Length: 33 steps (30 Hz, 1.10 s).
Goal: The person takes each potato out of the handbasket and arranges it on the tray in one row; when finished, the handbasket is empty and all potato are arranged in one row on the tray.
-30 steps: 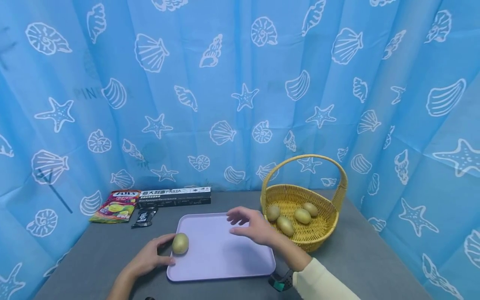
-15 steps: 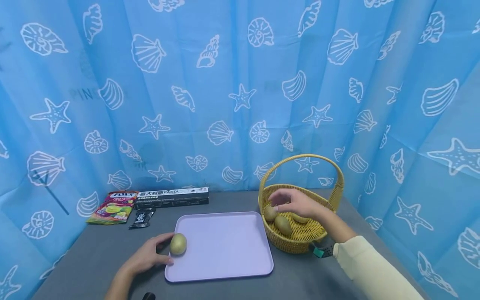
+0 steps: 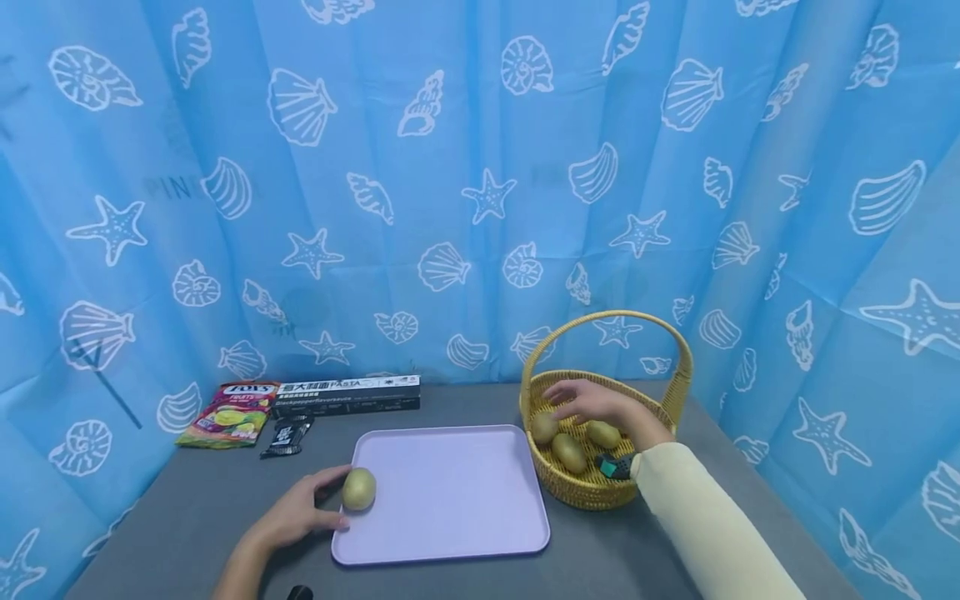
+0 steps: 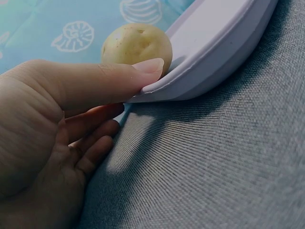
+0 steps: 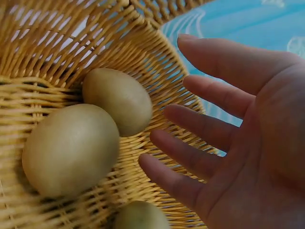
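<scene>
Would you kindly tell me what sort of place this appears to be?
It is probably an indoor tabletop set-up, screened off, perhaps for recording: a blue seashell-print curtain hangs behind and beside a grey table that bears a lilac tray and a wicker basket.

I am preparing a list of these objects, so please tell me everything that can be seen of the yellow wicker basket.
The yellow wicker basket has woven walls, an open top and a tall, arched handle. It stands upright on the grey table, right of the lilac tray. Inside it, three potatoes are visible. The right hand is over its opening; whether it touches the weave is unclear.
</scene>
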Tool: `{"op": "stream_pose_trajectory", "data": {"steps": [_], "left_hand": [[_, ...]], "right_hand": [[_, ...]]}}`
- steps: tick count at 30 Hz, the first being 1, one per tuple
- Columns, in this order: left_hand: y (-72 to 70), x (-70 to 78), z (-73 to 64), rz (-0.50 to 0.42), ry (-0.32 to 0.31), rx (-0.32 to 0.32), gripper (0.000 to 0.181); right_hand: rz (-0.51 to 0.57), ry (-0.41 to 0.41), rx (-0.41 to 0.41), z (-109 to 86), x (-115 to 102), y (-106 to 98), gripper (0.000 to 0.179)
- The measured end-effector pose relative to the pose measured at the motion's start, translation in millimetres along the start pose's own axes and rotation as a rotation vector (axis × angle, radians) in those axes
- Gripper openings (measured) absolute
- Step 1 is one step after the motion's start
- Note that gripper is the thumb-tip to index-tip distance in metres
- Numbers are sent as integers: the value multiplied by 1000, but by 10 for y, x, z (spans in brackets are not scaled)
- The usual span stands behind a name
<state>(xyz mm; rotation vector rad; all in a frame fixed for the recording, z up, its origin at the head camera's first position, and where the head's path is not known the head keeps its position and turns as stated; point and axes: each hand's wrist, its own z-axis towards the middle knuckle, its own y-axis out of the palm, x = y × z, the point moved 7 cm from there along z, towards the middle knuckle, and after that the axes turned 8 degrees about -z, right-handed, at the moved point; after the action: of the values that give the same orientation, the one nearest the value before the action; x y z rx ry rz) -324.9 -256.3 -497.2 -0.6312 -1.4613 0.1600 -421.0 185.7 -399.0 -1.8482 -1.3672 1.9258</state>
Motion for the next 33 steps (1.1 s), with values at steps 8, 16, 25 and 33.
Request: {"op": "stream_pose_trajectory", "data": {"steps": [8, 16, 25, 33], "left_hand": [[4, -21, -4, -29, -30, 3, 85], [2, -25, -3, -27, -51, 12, 85], [7, -16, -19, -19, -91, 37, 85], [6, -31, -16, -11, -100, 39, 86]], "right_hand": [[36, 118, -17, 195, 173, 199, 49], [-138, 168, 23, 279, 188, 264, 38], [-176, 134, 97, 269, 159, 202, 35], [-13, -4, 148, 109, 13, 98, 40]]}}
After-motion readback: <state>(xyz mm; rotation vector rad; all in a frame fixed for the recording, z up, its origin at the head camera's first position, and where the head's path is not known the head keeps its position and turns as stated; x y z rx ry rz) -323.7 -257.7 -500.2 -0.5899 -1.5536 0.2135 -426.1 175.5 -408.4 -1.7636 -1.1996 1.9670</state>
